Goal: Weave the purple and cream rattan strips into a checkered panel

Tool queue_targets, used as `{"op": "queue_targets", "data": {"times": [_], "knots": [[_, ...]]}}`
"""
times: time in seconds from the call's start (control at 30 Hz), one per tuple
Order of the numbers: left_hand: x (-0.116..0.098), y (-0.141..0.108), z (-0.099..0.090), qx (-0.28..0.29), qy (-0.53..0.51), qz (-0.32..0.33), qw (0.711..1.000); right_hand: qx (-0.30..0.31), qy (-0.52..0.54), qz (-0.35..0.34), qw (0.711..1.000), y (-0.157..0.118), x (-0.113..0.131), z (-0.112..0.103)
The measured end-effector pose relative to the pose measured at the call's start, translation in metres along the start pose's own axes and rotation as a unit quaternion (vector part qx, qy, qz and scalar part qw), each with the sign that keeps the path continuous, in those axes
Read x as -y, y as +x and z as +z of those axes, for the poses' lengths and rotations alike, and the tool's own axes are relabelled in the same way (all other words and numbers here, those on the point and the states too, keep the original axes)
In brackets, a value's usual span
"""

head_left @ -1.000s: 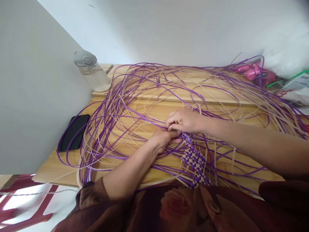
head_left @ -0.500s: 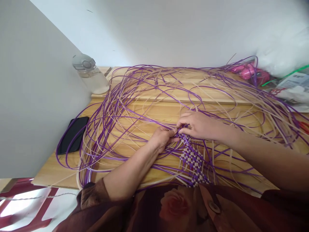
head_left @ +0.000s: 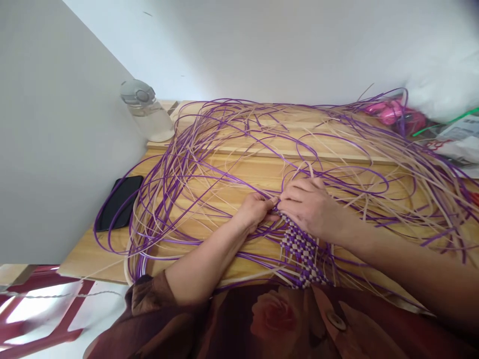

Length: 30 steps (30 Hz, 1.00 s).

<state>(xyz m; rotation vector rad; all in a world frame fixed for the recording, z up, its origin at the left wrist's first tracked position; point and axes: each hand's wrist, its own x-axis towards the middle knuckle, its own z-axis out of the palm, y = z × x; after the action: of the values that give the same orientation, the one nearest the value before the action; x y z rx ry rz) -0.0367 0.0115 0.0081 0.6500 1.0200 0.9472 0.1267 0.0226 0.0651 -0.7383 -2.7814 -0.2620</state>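
A narrow woven piece [head_left: 301, 249] in a purple and beige check runs from my hands down to my shirt front. My left hand [head_left: 256, 210] pinches its far end, thumb on top and fingers below. Right beside it, my right hand [head_left: 307, 202] is closed at the same end, its fingers curled over the strands there. A beige strand [head_left: 311, 168] loops up behind my right knuckles. Which strands lie inside the right fingers is hidden. Long loose purple and beige strands [head_left: 175, 164] fan out from the weave to both sides.
On the wooden table [head_left: 86, 257] a black phone [head_left: 119, 203] lies at the left, partly under strands. A clear bottle [head_left: 151, 112] with a grey lid stands at the back left by the wall. Pink items [head_left: 396, 112] and plastic bags [head_left: 454, 142] sit back right.
My right hand has turned over and closed down nearer the weave, covering its upper edge. A beige loop now rises behind it. My left hand keeps its pinch. The view has shifted slightly.
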Motion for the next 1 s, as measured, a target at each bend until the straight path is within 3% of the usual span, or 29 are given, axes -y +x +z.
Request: {"op": "queue_targets", "data": {"times": [0.23,0.37,0.5,0.63,0.77,1.0], "knots": [[0.001,0.003,-0.004,0.027,0.005,-0.013,1.000,0.047,-0.046,-0.078,0.995,-0.001,0.001,0.009],[0.006,0.006,-0.003,0.009,-0.004,0.001,1.000,0.020,-0.083,-0.129,0.988,0.006,0.004,0.017],[0.007,0.005,-0.003,0.007,-0.022,0.030,0.999,-0.016,-0.056,-0.156,0.986,-0.002,0.032,0.014],[0.003,0.004,-0.003,0.006,-0.034,-0.009,0.999,-0.028,0.029,-0.095,0.995,-0.024,0.055,0.013],[0.003,0.004,-0.002,-0.004,-0.013,-0.006,1.000,-0.061,0.016,0.012,0.998,-0.036,0.044,0.026],[0.005,0.002,0.001,0.018,-0.034,0.014,0.999,-0.093,0.011,0.020,0.995,-0.021,0.033,0.037]]}}
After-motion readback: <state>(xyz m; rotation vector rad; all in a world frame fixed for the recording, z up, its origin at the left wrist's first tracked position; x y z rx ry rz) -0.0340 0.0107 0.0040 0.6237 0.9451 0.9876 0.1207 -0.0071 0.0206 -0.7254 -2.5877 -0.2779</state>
